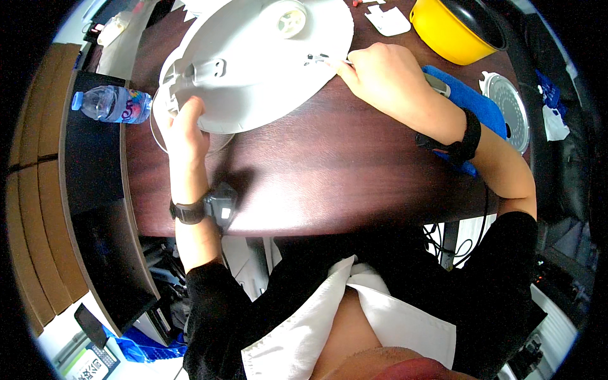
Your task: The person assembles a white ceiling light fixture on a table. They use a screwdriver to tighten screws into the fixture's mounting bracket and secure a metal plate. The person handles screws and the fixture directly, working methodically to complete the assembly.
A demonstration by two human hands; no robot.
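Observation:
A large white, round plastic shell (272, 82), apparently part of an appliance, is tilted over the far side of the table. My left hand (187, 126) is closed on the hinge-like fitting at its left edge, the thumb on top and the other fingers mostly hidden. From the right, my right hand (389, 76) pinches a thin, light-handled brush (323, 58). Its dark tip is at the shell's inner surface, near the right edge. A round white fitting (291, 21) sits at the shell's far end. Beneath the shell, a transparent rounded rim (220, 147) shows in part.
A yellow pot (443, 35) with a black inside stands at the far right. Nearer lie a blue cloth (472, 95) and a perforated metal disc (510, 107). At left, a plastic bottle (114, 104) lies on its side. A white flat piece (387, 21) rests beyond my right hand.

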